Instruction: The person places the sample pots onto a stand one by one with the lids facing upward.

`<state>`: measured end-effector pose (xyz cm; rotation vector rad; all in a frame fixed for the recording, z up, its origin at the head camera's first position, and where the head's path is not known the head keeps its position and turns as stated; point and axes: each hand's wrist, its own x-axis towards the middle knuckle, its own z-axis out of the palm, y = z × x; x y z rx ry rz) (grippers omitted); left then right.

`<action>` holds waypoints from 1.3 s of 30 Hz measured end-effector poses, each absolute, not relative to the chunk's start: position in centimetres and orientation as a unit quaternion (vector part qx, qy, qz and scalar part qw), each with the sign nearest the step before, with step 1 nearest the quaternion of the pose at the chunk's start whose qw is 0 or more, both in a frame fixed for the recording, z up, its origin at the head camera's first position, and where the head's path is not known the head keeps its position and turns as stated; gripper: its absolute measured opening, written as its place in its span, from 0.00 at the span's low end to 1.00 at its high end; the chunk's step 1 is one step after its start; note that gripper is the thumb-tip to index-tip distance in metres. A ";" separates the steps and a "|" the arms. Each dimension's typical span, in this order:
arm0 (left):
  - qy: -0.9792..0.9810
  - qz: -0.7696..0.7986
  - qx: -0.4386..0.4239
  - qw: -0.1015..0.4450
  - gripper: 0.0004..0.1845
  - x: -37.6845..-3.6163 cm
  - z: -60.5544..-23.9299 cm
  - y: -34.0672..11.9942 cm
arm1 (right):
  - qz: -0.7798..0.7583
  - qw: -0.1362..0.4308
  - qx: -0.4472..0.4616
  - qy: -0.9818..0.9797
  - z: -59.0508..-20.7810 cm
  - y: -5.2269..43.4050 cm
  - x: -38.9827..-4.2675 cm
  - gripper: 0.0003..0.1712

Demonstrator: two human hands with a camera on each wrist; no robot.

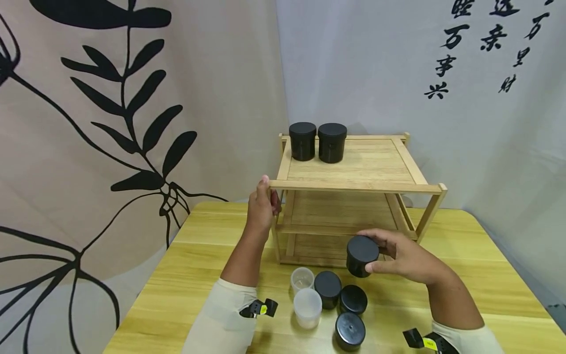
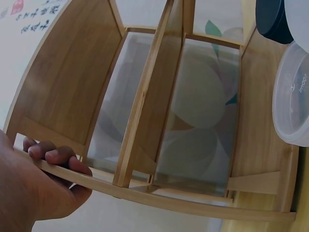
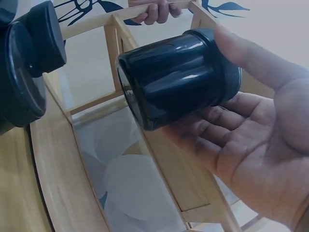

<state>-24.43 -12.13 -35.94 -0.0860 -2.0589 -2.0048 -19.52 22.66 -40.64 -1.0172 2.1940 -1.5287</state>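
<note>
My left hand (image 1: 262, 206) grips the front left post of a three-tier wooden shelf (image 1: 349, 172), close under the top corner; in the left wrist view its fingers (image 2: 60, 155) curl round that post. A black lidded jar (image 1: 362, 255) is in my right hand (image 1: 400, 255), held between thumb and fingers in front of the lower tiers. In the right wrist view this jar (image 3: 178, 77) lies tilted, thumb at its lid and fingers beneath. Two more black jars (image 1: 302, 142) (image 1: 332, 143) stand side by side at the left of the top tier.
On the wooden table (image 1: 486, 280) before the shelf stand three black jars (image 1: 328, 289) (image 1: 353, 299) (image 1: 350, 330) and two translucent plastic cups (image 1: 302, 279) (image 1: 307, 307), grouped closely. Printed cloth (image 1: 353, 64) hangs behind the table.
</note>
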 end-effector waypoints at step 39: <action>-0.704 -0.699 -0.037 0.122 0.34 -24.6 -36.1 -12.3 | -0.539 0.021 -0.321 0.778 -38.0 21.8 -18.5 0.32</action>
